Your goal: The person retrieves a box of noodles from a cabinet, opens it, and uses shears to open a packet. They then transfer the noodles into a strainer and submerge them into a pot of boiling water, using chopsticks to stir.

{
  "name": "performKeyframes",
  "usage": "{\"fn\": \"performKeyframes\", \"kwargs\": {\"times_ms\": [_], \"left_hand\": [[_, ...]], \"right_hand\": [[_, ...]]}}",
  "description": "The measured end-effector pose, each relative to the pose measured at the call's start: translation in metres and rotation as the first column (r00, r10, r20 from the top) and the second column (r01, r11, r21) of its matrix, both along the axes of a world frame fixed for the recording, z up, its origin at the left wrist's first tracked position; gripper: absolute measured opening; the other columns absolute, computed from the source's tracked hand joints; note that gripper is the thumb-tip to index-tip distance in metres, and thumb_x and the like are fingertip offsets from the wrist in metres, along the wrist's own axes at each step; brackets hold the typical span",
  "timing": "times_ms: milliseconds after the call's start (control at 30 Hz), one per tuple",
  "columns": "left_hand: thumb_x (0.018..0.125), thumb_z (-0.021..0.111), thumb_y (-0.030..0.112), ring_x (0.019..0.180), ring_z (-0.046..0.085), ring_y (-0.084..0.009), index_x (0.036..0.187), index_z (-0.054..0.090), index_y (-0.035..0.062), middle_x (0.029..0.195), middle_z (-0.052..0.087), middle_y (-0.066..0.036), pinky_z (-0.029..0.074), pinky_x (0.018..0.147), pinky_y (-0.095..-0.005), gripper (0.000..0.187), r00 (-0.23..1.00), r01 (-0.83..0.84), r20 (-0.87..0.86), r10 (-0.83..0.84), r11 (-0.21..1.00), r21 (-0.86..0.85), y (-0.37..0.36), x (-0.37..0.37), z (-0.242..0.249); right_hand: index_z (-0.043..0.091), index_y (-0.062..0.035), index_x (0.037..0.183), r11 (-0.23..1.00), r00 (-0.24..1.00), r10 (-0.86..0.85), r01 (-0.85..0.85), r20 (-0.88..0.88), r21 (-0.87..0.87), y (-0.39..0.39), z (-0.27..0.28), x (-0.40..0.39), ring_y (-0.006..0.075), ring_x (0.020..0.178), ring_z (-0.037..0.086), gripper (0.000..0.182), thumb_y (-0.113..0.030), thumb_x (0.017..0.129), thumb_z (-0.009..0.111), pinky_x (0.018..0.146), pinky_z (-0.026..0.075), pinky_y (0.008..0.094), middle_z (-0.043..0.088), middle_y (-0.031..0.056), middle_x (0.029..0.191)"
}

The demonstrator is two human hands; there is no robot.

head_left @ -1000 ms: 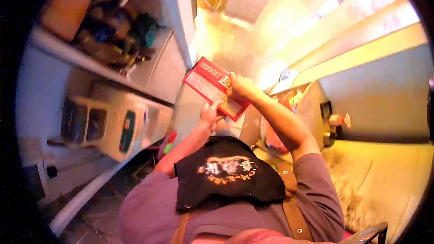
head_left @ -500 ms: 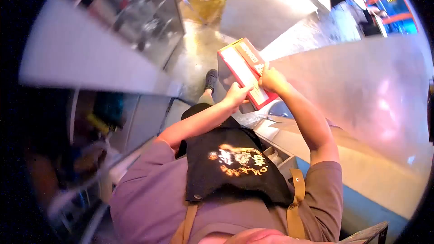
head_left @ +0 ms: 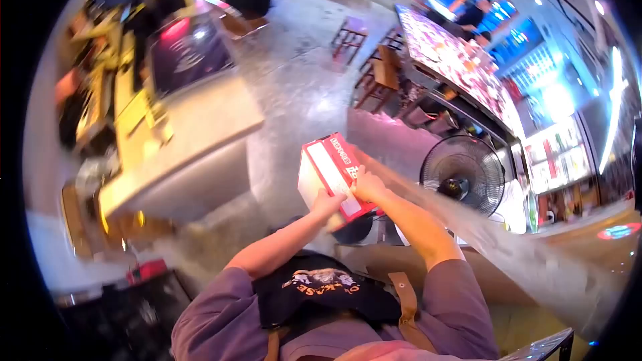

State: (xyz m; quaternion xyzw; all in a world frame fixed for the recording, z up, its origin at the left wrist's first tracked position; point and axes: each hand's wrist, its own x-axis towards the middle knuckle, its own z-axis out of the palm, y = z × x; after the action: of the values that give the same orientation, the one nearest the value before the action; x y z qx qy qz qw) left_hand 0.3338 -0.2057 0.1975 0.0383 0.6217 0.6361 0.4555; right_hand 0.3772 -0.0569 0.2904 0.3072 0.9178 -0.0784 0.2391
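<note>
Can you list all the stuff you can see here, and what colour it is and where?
box: one, red and white, held in front of the person, middle of the view
fan: one, black, right of the box
counter: one, pale, on the left
stools: a few, brown, by the long bar at the top
floor: one, grey and shiny, in the middle
apron: one, black with orange print, on the person's chest
left hand: one, at the box's near end
right hand: one, on the box's right side

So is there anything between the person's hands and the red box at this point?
No. Both the left hand and the right hand are already on the red box, gripping its near end, with nothing visible in between.
</note>
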Motion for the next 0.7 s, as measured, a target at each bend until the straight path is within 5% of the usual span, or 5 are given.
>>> {"fn": "performKeyframes", "kwargs": {"times_ms": [100,233,367,600,700], "left_hand": [[0.081,0.068,0.023,0.083,0.067,-0.0255,0.117,0.049,-0.0111,0.102,0.065,-0.021,0.054,0.070,-0.0332,0.052,0.978,0.193,0.073,-0.197,0.979,0.062,-0.023,0.052,0.004],[0.089,0.062,0.027,0.073,0.066,-0.0259,0.119,0.049,-0.0009,0.088,0.064,-0.016,0.055,0.066,-0.0360,0.043,0.900,0.252,0.348,-0.261,0.965,0.073,0.054,0.007,0.042],[0.087,0.065,0.032,0.081,0.067,-0.0306,0.126,0.048,0.0034,0.104,0.064,-0.019,0.055,0.071,-0.0420,0.051,0.784,0.512,0.429,-0.448,0.858,-0.042,0.141,-0.041,0.040],[0.074,0.072,0.017,0.080,0.068,-0.0302,0.107,0.060,-0.0025,0.092,0.067,-0.015,0.056,0.059,-0.0440,0.041,0.953,0.295,-0.051,-0.299,0.953,-0.072,0.300,-0.079,0.015],[0.070,0.075,0.016,0.096,0.064,-0.0329,0.130,0.032,-0.0053,0.112,0.059,-0.021,0.057,0.065,-0.0464,0.077,0.898,0.411,-0.064,-0.435,0.882,-0.232,0.382,-0.109,0.015]], "right_hand": [[0.037,0.0092,0.128,0.998,0.976,-0.063,0.062,-0.206,-0.009,-0.040,0.020,0.081,0.0447,0.089,0.063,0.060,-0.031,0.086,0.049,0.080,0.051,0.0488,0.060,0.0321,0.105],[0.039,0.0029,0.131,0.991,0.985,-0.133,0.133,-0.114,-0.002,0.018,0.059,0.048,0.0436,0.090,0.063,0.054,-0.029,0.088,0.047,0.078,0.052,0.0476,0.061,0.0316,0.105],[0.039,0.0020,0.131,0.979,0.970,-0.202,0.198,-0.139,-0.042,0.079,0.080,0.018,0.0435,0.090,0.063,0.053,-0.029,0.089,0.047,0.078,0.052,0.0477,0.061,0.0313,0.105],[0.039,0.0003,0.132,0.955,0.944,-0.295,0.287,-0.149,-0.072,0.198,0.099,-0.054,0.0434,0.090,0.063,0.052,-0.028,0.089,0.046,0.077,0.052,0.0479,0.061,0.0307,0.105],[0.039,-0.0003,0.132,0.937,0.923,-0.350,0.342,-0.163,-0.076,0.265,0.099,-0.089,0.0433,0.090,0.063,0.051,-0.028,0.090,0.046,0.077,0.052,0.0480,0.061,0.0305,0.105]]}}
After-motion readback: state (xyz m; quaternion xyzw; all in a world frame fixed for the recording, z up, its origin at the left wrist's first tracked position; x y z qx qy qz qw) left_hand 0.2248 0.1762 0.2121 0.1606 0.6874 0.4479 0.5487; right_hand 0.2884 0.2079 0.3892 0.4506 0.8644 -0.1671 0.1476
